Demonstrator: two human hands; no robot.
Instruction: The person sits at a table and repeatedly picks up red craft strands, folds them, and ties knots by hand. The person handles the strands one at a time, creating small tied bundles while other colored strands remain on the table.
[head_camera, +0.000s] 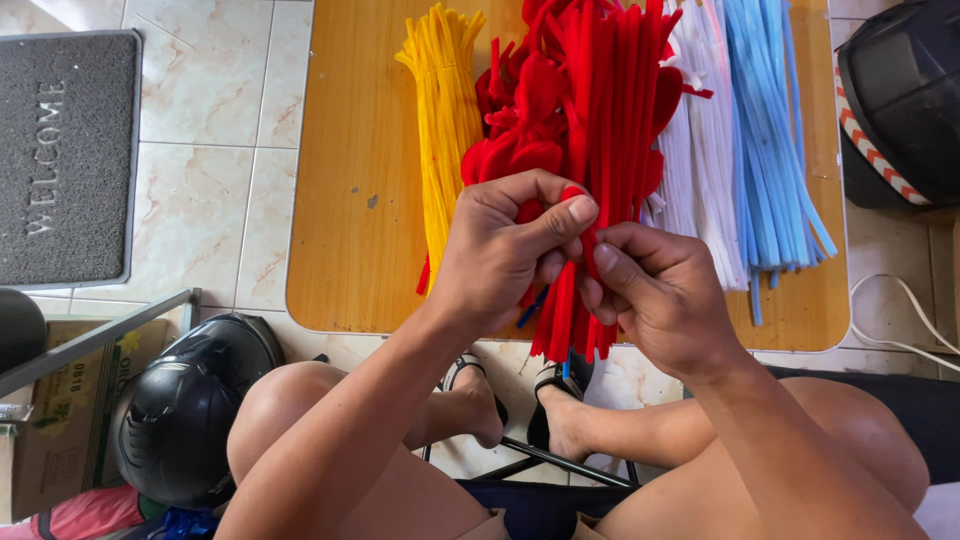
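Between both hands' fingers (572, 214) sits a red pipe cleaner (588, 248).

Your left hand (505, 250) and right hand (655, 295) meet at frame centre, both pinching one red stem (585, 240) above the red bundle (590, 110). The bundle lies on the wooden table (355, 200) in the upper middle. Yellow stems (445, 110) lie just left of it; white stems (700, 170) and blue stems (775, 150) lie to its right. A grey doormat (65, 155) sits upper left. A black helmet (185, 410) rests lower left, beside your knee.
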